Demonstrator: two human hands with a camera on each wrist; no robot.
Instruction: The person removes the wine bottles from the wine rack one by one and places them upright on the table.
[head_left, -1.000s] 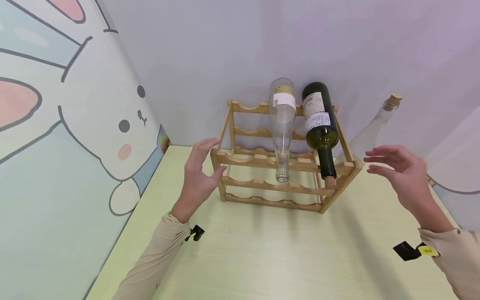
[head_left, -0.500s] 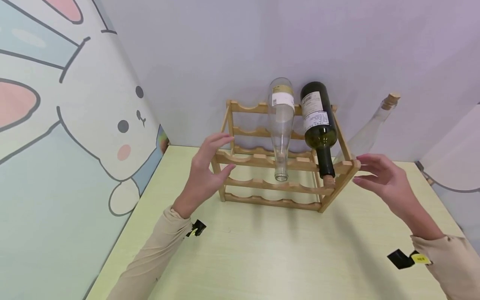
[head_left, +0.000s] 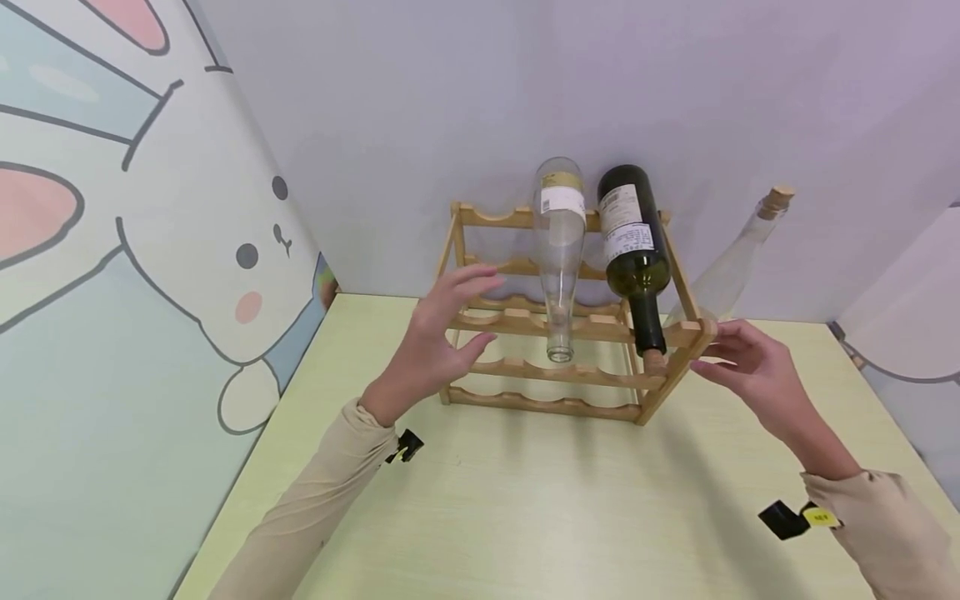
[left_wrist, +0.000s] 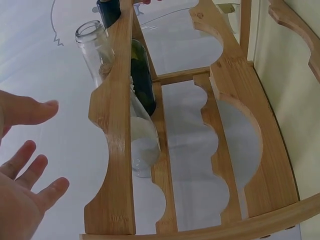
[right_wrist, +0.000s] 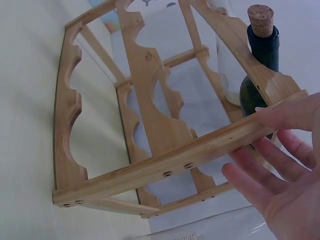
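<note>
A wooden wine rack (head_left: pixel 517 321) stands on the table. Two bottles lie in its top row, necks forward: a clear glass bottle (head_left: pixel 558 229) without a cork, and a dark green wine bottle (head_left: pixel 630 237) with a cork (right_wrist: pixel 261 20). My left hand (head_left: pixel 438 337) hovers in front of the rack's left part, fingers and thumb spread apart, holding nothing. In the left wrist view, a gap separates it from the clear bottle's mouth (left_wrist: pixel 91 31). My right hand (head_left: pixel 753 371) grips the rack's right front post (right_wrist: pixel 220 147), thumb on one side and fingers on the other.
Behind the rack's right side a clear corked bottle (head_left: pixel 723 279) stands upright, partly hidden by the rack. A plain wall (head_left: pixel 390 125) rises behind the table (head_left: pixel 525 500). A rabbit-painted wall (head_left: pixel 187 250) stands on the left.
My right hand has moved left from beside the rack onto its right post. My left hand has shifted right across the rack's front toward the clear bottle. The bottles stay put in the rack.
</note>
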